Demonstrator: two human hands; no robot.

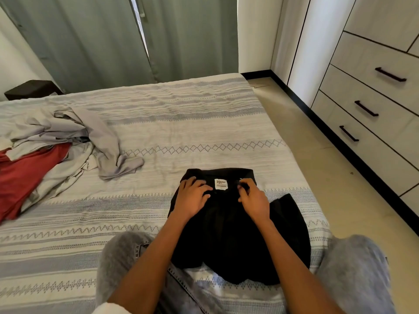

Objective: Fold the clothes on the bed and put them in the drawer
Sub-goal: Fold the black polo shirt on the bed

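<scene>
Because the black cotton garment with a white neck label (229, 223) lies flat on the striped woven bedspread (204, 132) before the knees, both hands work its collar. The left hand (192, 198) presses with fingers spread; the right hand (254, 198) pinches the collar edge, probably squaring it for folding.

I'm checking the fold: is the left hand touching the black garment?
Touching. The head view shows the left hand lying on the black garment beside its white label, with no gap visible.

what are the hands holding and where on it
The right hand pinches the black garment at its collar edge beside the label; the left hand lies flat on it.
</scene>
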